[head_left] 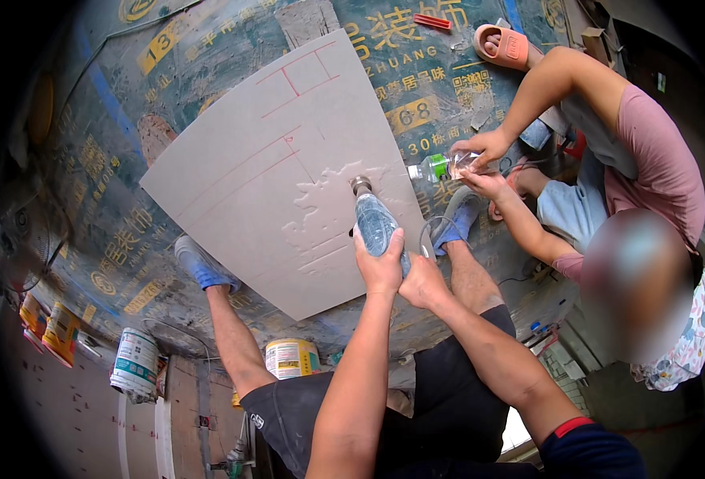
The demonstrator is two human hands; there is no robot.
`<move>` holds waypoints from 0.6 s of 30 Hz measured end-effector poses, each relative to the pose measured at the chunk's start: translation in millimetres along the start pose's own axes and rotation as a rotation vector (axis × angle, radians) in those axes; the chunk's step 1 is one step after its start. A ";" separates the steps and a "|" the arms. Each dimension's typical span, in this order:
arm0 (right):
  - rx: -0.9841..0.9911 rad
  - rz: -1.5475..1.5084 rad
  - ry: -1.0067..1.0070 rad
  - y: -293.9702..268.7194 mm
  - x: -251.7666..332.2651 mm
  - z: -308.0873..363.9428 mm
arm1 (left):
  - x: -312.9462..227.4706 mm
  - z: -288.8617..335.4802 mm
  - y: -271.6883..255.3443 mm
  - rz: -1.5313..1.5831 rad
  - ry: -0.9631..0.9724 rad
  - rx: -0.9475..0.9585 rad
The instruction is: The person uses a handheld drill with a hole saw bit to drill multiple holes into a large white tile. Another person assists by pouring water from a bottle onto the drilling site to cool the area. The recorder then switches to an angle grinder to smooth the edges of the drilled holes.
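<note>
I've got a pale slab (240, 172) spreading from the left, with a wet patch (320, 209) toward its right edge. The blue power tool (377, 226) is over that side, long axis running away from the wearer, metal bit (361, 185) aimed forward, slightly left and down at the slab. Left hand (380, 262) is wrapped round the body, nose sticking out ahead; right hand (424, 282) grips the rear (two-handed, nice). Further right, another person's hands (486, 149) hold a bottle (435, 168), cap toward the slab's right edge.
</note>
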State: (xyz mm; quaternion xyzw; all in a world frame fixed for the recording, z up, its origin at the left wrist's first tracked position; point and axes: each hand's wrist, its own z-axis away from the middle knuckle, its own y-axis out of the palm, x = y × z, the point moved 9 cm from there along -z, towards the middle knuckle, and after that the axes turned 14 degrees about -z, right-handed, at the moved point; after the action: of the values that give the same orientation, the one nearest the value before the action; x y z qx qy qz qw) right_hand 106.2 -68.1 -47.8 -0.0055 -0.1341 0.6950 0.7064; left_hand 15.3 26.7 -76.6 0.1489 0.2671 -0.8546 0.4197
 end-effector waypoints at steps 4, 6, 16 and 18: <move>0.010 -0.011 0.015 -0.9 2.3 0.2 | 5.2 -2.6 1.9 -0.017 -0.029 0.037; 0.018 -0.017 0.032 -1.0 2.8 0.6 | 6.0 -3.5 2.0 -0.024 -0.027 0.039; 0.013 -0.047 0.032 -2.4 5.9 0.4 | 0.6 -4.5 1.5 -0.040 -0.064 0.057; 0.014 -0.054 0.043 -3.2 6.4 0.6 | -0.5 -4.5 2.0 -0.029 -0.080 0.068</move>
State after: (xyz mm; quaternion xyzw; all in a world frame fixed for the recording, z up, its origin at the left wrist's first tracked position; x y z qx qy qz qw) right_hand 109.2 -62.0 -45.5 -0.0118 -0.1142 0.6761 0.7278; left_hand 17.3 28.7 -80.7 0.1249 0.2233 -0.8744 0.4122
